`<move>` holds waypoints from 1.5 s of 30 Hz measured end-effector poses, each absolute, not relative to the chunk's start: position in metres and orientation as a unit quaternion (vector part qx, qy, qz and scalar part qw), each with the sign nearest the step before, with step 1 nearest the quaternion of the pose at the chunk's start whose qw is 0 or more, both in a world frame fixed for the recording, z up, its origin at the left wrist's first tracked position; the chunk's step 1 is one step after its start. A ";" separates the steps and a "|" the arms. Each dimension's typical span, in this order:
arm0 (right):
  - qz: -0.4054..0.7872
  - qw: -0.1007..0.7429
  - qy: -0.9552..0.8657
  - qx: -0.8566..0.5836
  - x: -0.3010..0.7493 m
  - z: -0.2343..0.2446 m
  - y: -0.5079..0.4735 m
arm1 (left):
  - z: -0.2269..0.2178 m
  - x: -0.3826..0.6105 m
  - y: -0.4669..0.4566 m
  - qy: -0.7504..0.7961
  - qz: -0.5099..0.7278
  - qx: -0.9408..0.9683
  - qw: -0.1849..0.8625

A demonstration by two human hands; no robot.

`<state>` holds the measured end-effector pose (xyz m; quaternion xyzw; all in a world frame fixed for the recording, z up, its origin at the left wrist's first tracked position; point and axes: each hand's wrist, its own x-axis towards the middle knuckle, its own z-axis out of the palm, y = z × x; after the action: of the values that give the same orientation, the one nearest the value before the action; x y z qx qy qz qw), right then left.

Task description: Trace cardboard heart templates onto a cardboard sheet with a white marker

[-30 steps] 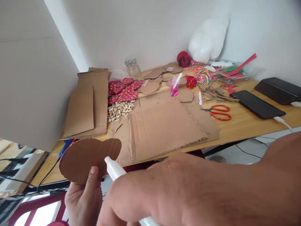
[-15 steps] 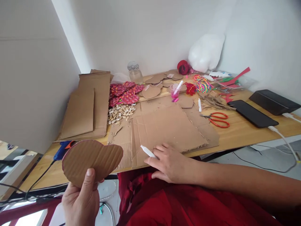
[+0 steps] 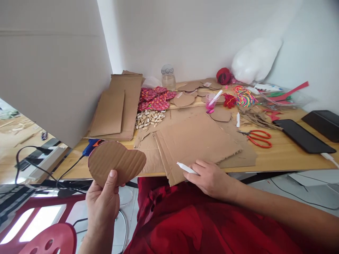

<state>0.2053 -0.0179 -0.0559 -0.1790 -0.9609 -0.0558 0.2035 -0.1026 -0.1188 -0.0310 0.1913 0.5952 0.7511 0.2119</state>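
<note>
Pinched between thumb and fingers, the cutout (image 3: 116, 163) sits firm in my left hand (image 3: 103, 199), raised at the near left by the edge of the table (image 3: 283, 158). My thumb presses its ribbed face, the round lobe to the left and the narrower one to the right. My right hand (image 3: 209, 179) is curled round a white pen (image 3: 186, 168), its tip pointing left and slightly far, over the near edge of a cardboard sheet (image 3: 196, 137); whether those fingers press on the sheet I cannot tell. Far left of the sheet lie peanut shells (image 3: 150, 119), with folded cardboard (image 3: 108, 113) further left. Scissors (image 3: 261, 137) lie to the right, nearer than the yarn (image 3: 245, 97), and a phone (image 3: 304, 135) beyond them on the right. At the far side stands a pink cup (image 3: 210, 102).
</note>
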 end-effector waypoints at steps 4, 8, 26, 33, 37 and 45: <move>-0.056 0.261 -0.949 -0.168 0.236 -0.059 -0.023 | -0.029 -0.096 -0.119 0.591 0.749 0.204 0.219; -0.067 0.286 -0.935 -0.197 0.278 -0.064 -0.026 | -0.027 -0.096 -0.120 0.585 0.755 0.206 0.214; 0.205 0.398 -0.683 -0.577 0.306 -0.051 -0.013 | -0.043 -0.046 -0.117 0.559 0.488 0.380 0.553; 0.400 0.496 -0.584 -0.503 0.319 -0.051 0.095 | -0.035 -0.042 -0.113 0.540 0.469 0.472 0.515; 0.352 0.464 -0.667 -0.464 0.303 -0.049 0.131 | -0.031 -0.049 -0.115 0.559 0.457 0.589 0.363; 0.265 0.508 -0.636 -0.517 0.246 -0.063 0.170 | -0.043 -0.032 -0.074 0.419 0.343 0.836 0.092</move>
<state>0.2455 0.1697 -0.0634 -0.5171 -0.6359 0.2649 0.5080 -0.0324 -0.0740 -0.0429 0.8356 0.4189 0.3435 0.0917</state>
